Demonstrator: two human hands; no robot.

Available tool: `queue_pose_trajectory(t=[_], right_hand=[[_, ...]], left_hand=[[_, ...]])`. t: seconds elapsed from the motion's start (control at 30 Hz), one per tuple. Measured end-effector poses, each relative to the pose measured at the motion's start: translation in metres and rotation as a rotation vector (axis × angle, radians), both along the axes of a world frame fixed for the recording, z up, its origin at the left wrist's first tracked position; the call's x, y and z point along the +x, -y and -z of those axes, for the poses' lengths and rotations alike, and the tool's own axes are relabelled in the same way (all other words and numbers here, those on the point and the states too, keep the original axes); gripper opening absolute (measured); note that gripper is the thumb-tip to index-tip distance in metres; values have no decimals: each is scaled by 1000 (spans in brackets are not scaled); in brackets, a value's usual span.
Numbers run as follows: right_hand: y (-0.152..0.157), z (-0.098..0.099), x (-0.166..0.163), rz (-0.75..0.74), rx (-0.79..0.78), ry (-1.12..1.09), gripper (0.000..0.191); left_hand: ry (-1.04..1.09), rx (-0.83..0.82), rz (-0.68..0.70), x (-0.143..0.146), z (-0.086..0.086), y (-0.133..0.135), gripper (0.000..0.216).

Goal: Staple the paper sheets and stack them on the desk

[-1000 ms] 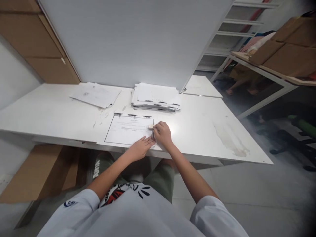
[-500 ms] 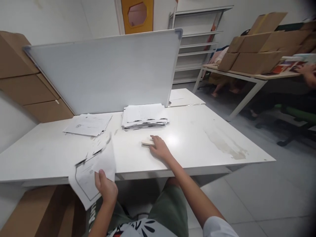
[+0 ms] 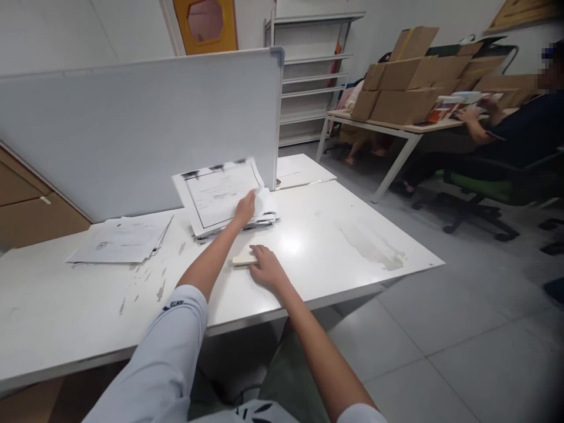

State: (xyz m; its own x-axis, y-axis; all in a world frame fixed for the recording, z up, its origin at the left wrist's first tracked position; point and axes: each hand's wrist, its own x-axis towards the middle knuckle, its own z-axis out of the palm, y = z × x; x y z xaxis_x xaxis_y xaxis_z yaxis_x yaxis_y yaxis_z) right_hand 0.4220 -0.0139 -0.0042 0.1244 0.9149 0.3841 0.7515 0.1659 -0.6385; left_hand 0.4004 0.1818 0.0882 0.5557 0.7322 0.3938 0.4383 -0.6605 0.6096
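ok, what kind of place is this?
Probably an office storeroom or back office: white desk with a paper stack, a whiteboard as divider, cardboard boxes on another table, metal shelving.

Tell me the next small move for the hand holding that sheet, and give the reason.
Probably draw the sheet back toward the bare table in front. The left hand holds it tilted up over the paper stack, while the right hand rests on a small beige block nearer the table's front edge, so the block and the open surface appear ready for it.
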Motion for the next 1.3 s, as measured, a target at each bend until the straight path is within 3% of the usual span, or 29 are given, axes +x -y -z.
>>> queue_pose_trajectory(t=[0.07,0.17,0.37,0.53,0.6,0.67,0.83,0.9,0.97,1.07,1.2,1.3], right_hand=[[-2,2,-1,11,2,-27,55],[-4,5,-2,26,7,-51,49],[-3,6,0,10,21,-40,32],[-2,15,6,-3,13,-85,31],[-2,18,9,-13,5,-104,31],[-1,21,11,-24,-1,-121,31],[1,23,14,-23,-23,-127,30],[2,22,15,-24,-31,-122,30],[2,22,17,-25,-37,-124,29],[4,21,19,-33,-48,-125,30],[11,16,19,-21,-78,-119,30],[14,14,18,-9,-97,-103,31]], left_hand=[[-174,-38,63,7,14,-3,45],[-272,-29,89,8,30,-5,40],[-330,21,189,16,36,4,40],[-281,375,246,-11,47,22,46],[-262,457,155,-37,47,23,47],[-237,422,-22,-79,40,16,47],[-109,94,-658,-246,19,3,49],[-93,41,-766,-310,21,13,61],[-96,-1,-804,-353,29,30,64],[-109,-41,-846,-374,46,54,60],[-136,-59,-962,-364,67,72,60],[-172,-49,-1043,-359,73,79,57]])
